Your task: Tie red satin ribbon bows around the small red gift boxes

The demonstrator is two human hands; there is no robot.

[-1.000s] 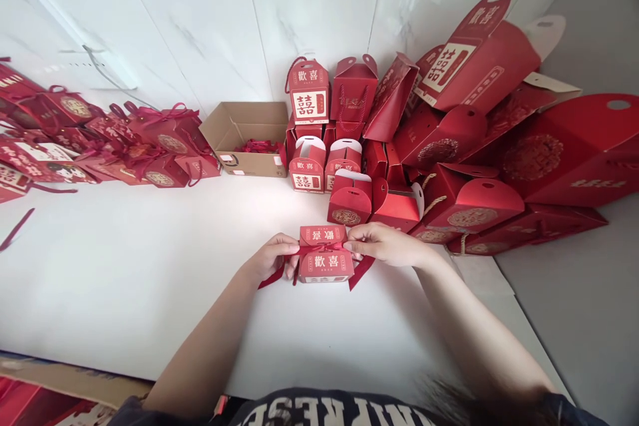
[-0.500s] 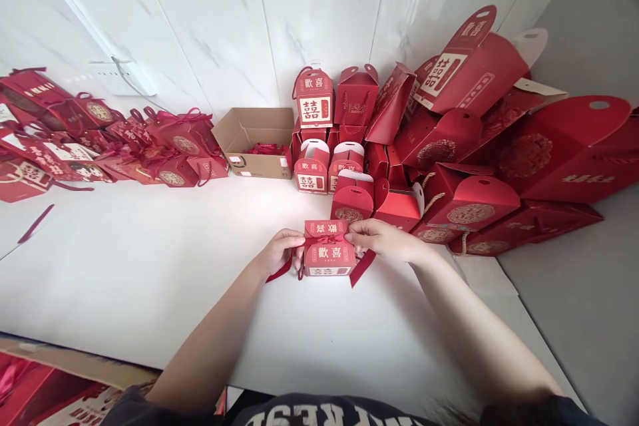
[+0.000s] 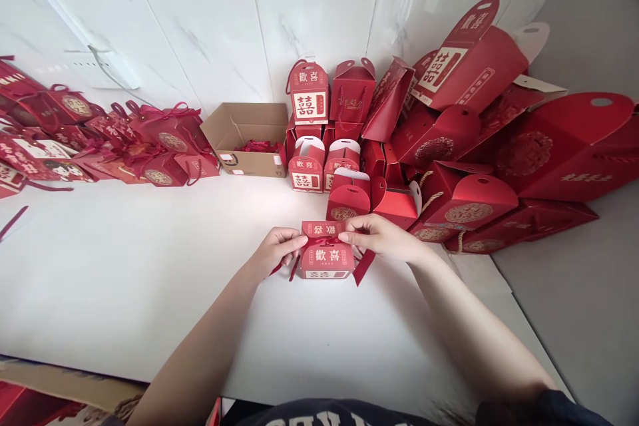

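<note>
A small red gift box with white and gold Chinese characters sits on the white table in front of me, its flaps folded together at the top. A dark red ribbon runs across the top, tied at the middle, with a loose tail hanging at either side. At the box's left end, my left hand pinches the ribbon between thumb and forefinger. My right hand pinches it from the right. The knot is small and its loops are partly covered by my fingers.
Red gift boxes are stacked to the right, up to the grey wall. An open cardboard box holding red ribbons stands at the back. Ribboned boxes line the back left. A loose ribbon lies at the far left.
My fingers have come slightly closer together over the ribbon's knot. The view has shifted a little to the right; the gift box stays in place.
</note>
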